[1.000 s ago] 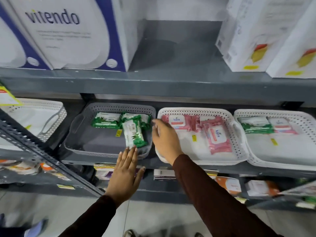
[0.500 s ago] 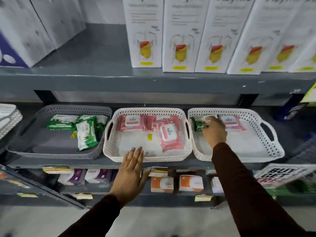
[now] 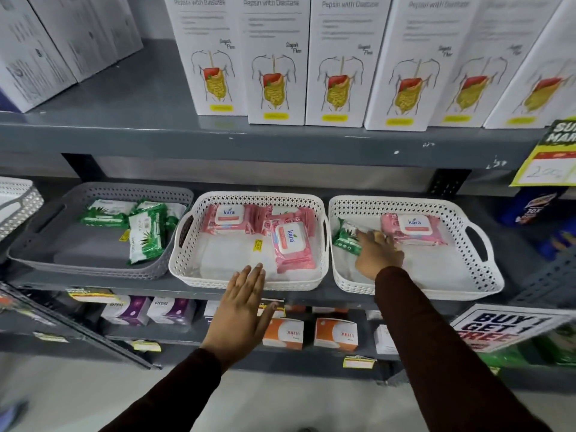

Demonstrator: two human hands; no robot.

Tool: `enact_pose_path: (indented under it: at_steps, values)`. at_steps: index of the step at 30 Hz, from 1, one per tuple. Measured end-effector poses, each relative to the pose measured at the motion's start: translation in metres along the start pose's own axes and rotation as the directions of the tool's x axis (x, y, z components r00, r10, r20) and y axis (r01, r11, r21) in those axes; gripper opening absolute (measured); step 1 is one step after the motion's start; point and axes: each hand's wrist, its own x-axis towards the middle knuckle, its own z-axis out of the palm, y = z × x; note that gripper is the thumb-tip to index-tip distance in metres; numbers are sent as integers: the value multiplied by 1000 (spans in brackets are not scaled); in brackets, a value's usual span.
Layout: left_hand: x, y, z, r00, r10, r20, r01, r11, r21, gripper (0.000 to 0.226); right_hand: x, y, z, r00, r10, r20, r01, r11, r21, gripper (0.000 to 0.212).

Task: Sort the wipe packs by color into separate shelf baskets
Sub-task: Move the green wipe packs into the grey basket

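Observation:
Three baskets stand side by side on the middle shelf. The grey basket (image 3: 78,269) at the left holds green wipe packs (image 3: 146,238). Pink wipe packs (image 3: 291,244) lie in the middle white basket (image 3: 296,285). In the right white basket (image 3: 436,291) there is one green wipe pack (image 3: 344,240) at the left wall and one pink pack (image 3: 414,227) at the back. My right hand (image 3: 378,257) is inside that basket, fingers closed over the green pack's right end. My left hand (image 3: 240,313) is flat and open, holding nothing, its fingertips at the middle basket's front rim.
Tall white boxes (image 3: 274,63) line the upper shelf. Small boxes (image 3: 282,333) fill the lower shelf. A "buy 1 get 1 free" sign (image 3: 505,330) hangs at the lower right, a yellow price sign (image 3: 548,157) at the upper right. Another white basket (image 3: 15,204) shows at the far left.
My view and my right hand shifted right, from the grey basket's edge into the right white basket. The hand came down on the green pack there and drew it toward the left wall.

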Motion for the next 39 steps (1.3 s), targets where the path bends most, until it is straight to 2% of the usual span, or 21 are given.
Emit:
enact_pose_path:
  at_steps: [4, 6, 11, 15, 19, 22, 26, 31, 36, 39]
  values:
    - [2, 6, -1, 1000, -15, 4, 15, 1000, -21, 66, -17, 3, -2, 996, 74, 49, -71, 996, -55, 62]
    - [5, 9, -1, 1000, 15, 25, -15, 1000, -15, 68, -15, 4, -10, 995, 81, 50, -79, 997, -26, 64]
    - [12, 20, -1, 997, 57, 54, -56, 998, -17, 71, -11, 15, -11, 1000, 28, 2, -27, 946, 324, 60]
    - [10, 9, -8, 991, 104, 80, -106, 994, 20, 67, -22, 16, -5, 976, 121, -180, -20, 878, 478, 53]
    - [-1, -17, -17, 994, 74, 77, -76, 997, 14, 64, -34, 4, -7, 901, 150, -407, 116, 821, 560, 54]
    - [-10, -45, -27, 996, 49, 77, -50, 999, 8, 61, -46, -27, -15, 853, 86, -515, 275, 764, 583, 52]
    - [-22, -88, -43, 997, 14, 76, -18, 999, 41, 62, -58, -90, -19, 816, -55, -576, 441, 702, 558, 51]
    - [-38, -145, -67, 997, -34, 63, 29, 996, 90, 65, -62, -187, -5, 805, -232, -546, 541, 665, 514, 51]
    - [-55, -203, -79, 998, -4, 68, -2, 995, 96, 57, -66, -291, 12, 748, -418, -516, 643, 650, 406, 45]
    - [-68, -238, -89, 996, -71, 60, 67, 995, 74, 59, -66, -354, 19, 685, -533, -497, 715, 622, 319, 45]
